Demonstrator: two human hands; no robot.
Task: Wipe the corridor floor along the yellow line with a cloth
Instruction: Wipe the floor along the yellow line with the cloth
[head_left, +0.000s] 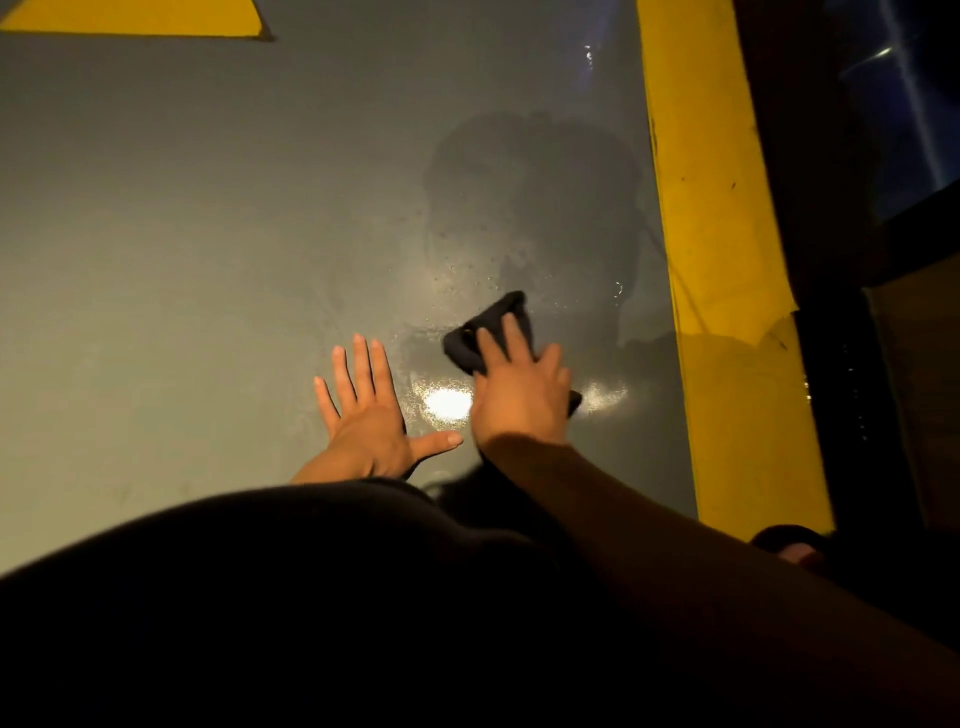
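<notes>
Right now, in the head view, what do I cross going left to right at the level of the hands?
Bare grey floor → left hand, flat on the floor → bright glare spot → right hand pressing the dark cloth → wet floor patch → yellow line → dark edge.

Two hands, one cloth, two yellow markings

One left hand (363, 415) near, one right hand (519, 395) beside it; one dark cloth (488, 327); one yellow line (711, 208) at right, one yellow triangle (140, 18) far left; one grey floor (208, 208).
</notes>
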